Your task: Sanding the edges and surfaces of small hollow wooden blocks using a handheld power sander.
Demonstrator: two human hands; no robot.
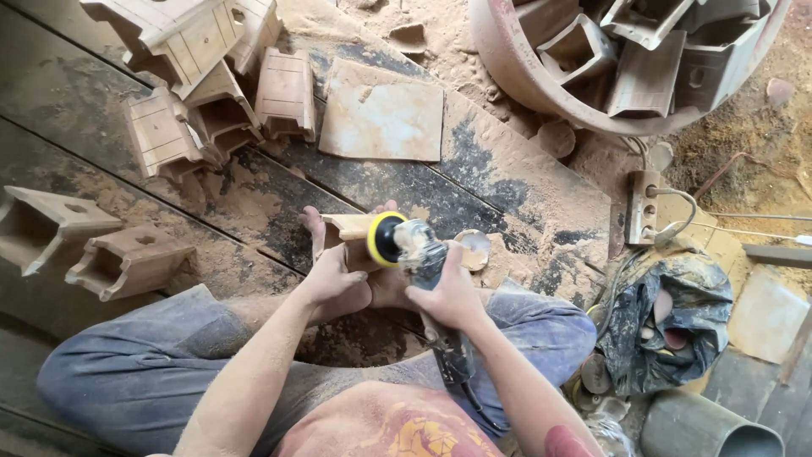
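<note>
My left hand (331, 272) grips a small carved wooden piece (348, 228), which rests against my bare feet on the dusty plank floor. My right hand (448, 292) holds a hand-held power sander (419, 250) by its body. The sander's yellow round pad (382, 239) presses against the right face of the wooden piece. The tool's cable runs down past my right leg. Sawdust coats my hands and forearms.
Several similar carved wooden pieces (203, 93) lie piled at the upper left, with two more (127, 258) at the left. A large round basin (524, 68) holds more pieces at the top right. A sandpaper sheet (385, 114), a socket strip (641, 207) and a dark crumpled bag (668, 326) lie nearby.
</note>
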